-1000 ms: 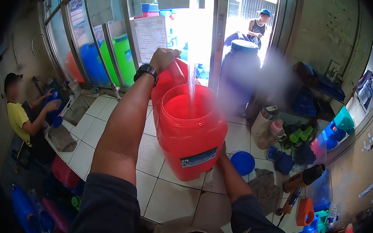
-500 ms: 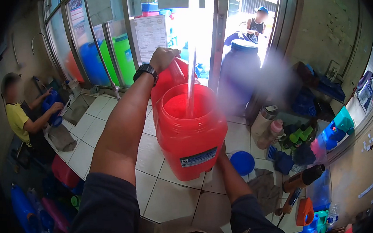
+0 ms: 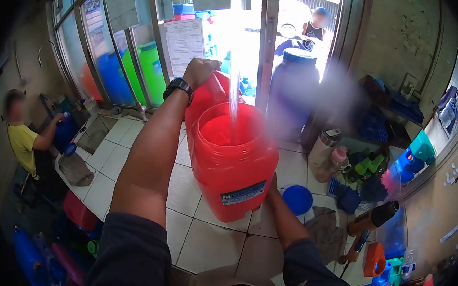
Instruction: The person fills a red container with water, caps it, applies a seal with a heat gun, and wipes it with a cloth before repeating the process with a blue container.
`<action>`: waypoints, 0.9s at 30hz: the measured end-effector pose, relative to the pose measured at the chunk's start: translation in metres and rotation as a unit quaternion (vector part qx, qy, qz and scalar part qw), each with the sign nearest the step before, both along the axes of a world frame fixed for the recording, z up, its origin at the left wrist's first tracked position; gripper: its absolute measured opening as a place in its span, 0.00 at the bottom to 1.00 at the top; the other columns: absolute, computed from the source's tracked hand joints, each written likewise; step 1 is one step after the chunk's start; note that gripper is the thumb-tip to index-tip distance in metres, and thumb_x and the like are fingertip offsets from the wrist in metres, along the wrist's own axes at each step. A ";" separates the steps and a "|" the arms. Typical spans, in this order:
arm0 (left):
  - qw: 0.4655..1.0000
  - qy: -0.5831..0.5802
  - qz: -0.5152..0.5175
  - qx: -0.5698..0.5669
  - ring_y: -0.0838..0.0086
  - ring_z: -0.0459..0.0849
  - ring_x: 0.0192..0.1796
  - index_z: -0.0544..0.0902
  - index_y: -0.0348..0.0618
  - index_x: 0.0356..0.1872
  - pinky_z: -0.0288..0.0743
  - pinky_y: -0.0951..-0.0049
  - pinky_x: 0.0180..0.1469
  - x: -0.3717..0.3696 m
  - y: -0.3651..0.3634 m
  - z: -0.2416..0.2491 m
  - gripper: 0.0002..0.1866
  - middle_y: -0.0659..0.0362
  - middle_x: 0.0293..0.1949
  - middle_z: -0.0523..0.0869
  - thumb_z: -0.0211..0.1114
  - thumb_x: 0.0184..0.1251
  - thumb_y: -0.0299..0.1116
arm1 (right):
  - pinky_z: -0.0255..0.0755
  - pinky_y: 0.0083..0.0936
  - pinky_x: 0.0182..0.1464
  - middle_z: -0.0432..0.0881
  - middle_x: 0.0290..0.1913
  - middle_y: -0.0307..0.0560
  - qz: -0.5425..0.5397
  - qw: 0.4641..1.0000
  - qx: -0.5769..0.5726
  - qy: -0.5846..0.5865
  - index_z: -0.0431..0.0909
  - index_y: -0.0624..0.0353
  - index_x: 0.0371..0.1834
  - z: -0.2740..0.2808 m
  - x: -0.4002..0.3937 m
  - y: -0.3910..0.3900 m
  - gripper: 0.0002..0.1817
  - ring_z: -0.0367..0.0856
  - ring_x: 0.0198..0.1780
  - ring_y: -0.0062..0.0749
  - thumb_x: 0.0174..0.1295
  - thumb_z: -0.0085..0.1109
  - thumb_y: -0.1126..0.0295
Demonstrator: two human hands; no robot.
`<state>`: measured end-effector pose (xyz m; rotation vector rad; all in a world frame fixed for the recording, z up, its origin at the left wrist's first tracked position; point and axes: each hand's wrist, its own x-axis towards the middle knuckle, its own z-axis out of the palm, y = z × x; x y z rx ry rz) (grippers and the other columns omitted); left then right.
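A red plastic water jug with a wide round mouth stands tilted over the white tiled counter. A clear stream of water falls from above into its mouth. My left hand, with a watch on the wrist, is wrapped round the handle at the jug's far top side. Low on the jug's right side is my right hand, mostly hidden behind the jug, so its fingers do not show. A blue round lid lies on the tiles just right of my right forearm.
Bottles, a grey cloth and a heat gun lie along the right. A large blue drum stands by the doorway. At left, a co-worker handles a blue container beside a sink.
My hands and the red jug stay where they were, with water still running in. The co-worker at left has shifted the blue container and turned it more upright.
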<state>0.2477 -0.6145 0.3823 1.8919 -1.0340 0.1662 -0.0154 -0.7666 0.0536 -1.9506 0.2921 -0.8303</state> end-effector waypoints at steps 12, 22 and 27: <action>1.000 -0.019 -0.006 -0.008 0.64 0.87 0.38 0.90 0.35 0.36 0.77 0.69 0.47 0.004 -0.001 -0.002 0.22 0.48 0.35 0.90 0.63 0.60 0.48 | 0.74 0.49 0.47 0.80 0.46 0.59 -0.015 0.999 -0.039 0.002 0.74 0.59 0.53 0.014 -0.007 0.005 0.22 0.79 0.47 0.58 0.62 0.58 0.56; 1.000 -0.010 0.000 -0.016 0.64 0.87 0.38 0.90 0.36 0.36 0.77 0.68 0.47 -0.005 0.001 0.001 0.21 0.47 0.35 0.90 0.62 0.61 0.47 | 0.74 0.49 0.48 0.80 0.47 0.59 -0.003 0.998 -0.052 0.035 0.72 0.59 0.56 0.004 -0.004 -0.001 0.24 0.79 0.48 0.59 0.61 0.58 0.58; 1.000 -0.024 0.001 -0.006 0.64 0.88 0.38 0.90 0.36 0.36 0.77 0.69 0.47 -0.001 0.000 0.000 0.22 0.47 0.36 0.90 0.62 0.61 0.47 | 0.74 0.49 0.48 0.80 0.47 0.60 0.011 1.000 -0.011 0.008 0.71 0.60 0.57 -0.002 0.001 -0.003 0.24 0.78 0.48 0.59 0.61 0.58 0.58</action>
